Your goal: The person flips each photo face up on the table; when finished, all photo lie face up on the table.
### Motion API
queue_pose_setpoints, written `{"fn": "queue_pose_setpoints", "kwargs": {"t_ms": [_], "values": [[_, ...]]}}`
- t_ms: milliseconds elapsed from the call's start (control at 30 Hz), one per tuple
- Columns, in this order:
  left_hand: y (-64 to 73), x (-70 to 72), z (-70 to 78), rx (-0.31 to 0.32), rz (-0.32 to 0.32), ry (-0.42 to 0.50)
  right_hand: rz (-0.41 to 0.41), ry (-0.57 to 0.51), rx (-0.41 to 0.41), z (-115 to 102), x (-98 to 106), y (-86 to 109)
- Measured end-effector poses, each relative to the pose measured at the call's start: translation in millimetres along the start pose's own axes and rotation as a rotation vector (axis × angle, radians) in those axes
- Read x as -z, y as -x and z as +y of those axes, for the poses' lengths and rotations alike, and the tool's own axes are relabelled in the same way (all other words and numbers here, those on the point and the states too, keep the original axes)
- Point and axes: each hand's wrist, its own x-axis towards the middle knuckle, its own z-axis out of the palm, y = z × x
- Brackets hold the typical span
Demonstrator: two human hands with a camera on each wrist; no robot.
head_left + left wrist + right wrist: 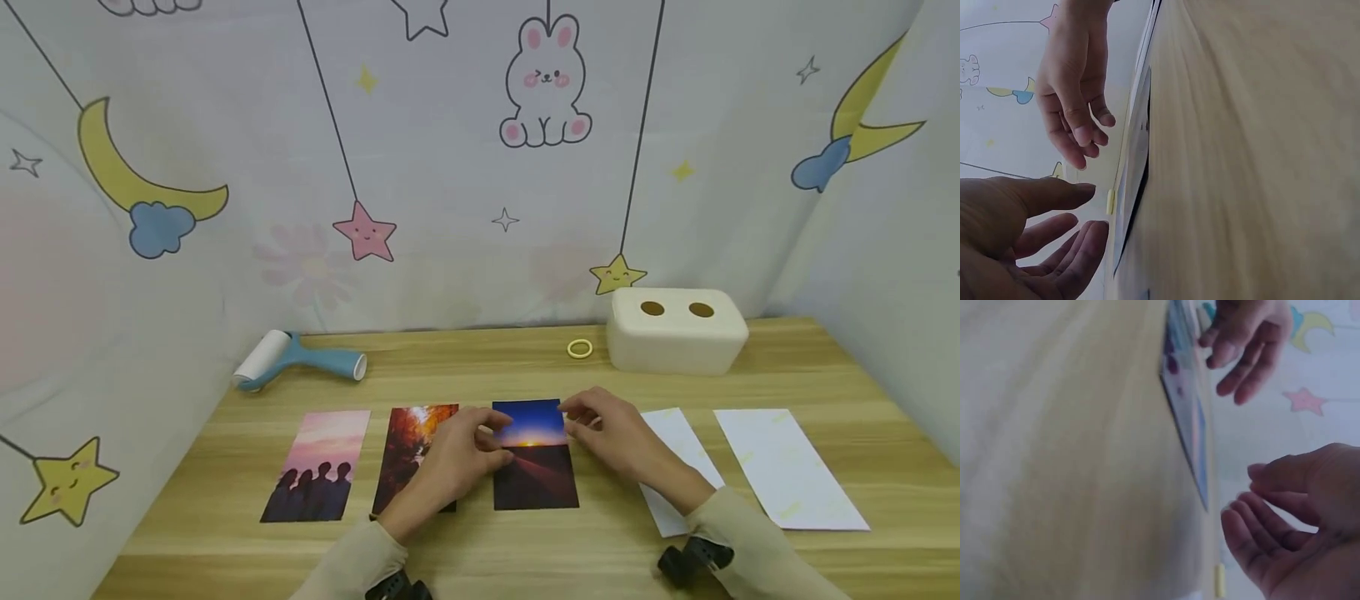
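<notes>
A photo card of a sunset under a deep blue sky (pixel 534 483) lies flat in the middle of the table. At its left edge is my left hand (pixel 459 454), thumb and fingers loosely bent and apart, overlapping the card in the head view. My right hand (pixel 617 429) hovers by the top right corner, its fingertips right at the edge. Both wrist views show the gap between thumb and fingers of the left hand (pixel 1041 240) and the right hand (pixel 1297 519) with nothing in it. An autumn-tree photo card (pixel 401 442) is partly hidden behind my left forearm.
Farther left lies a photo card with silhouettes against a pink sky (pixel 321 467). Two white cards (pixel 686 450) (pixel 791 475) lie on the right, one partly under my right forearm. A blue-handled lint roller (pixel 300 357), a yellow ring (pixel 580 349) and a cream box with two holes (pixel 675 342) stand along the back.
</notes>
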Motion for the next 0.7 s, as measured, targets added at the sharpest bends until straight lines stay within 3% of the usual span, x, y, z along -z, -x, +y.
{"fn": "queue_pose_setpoints", "kwargs": {"t_ms": [367,700], "values": [[-8.7,-28.0,37.7,-0.092,-0.067,0.094,0.092,0.006,-0.021,-1,50,3.8],[-17.7,-67.0,62.8,-0.118,-0.136,0.098,0.090,0.076,-0.024,31,85,32.0]]}}
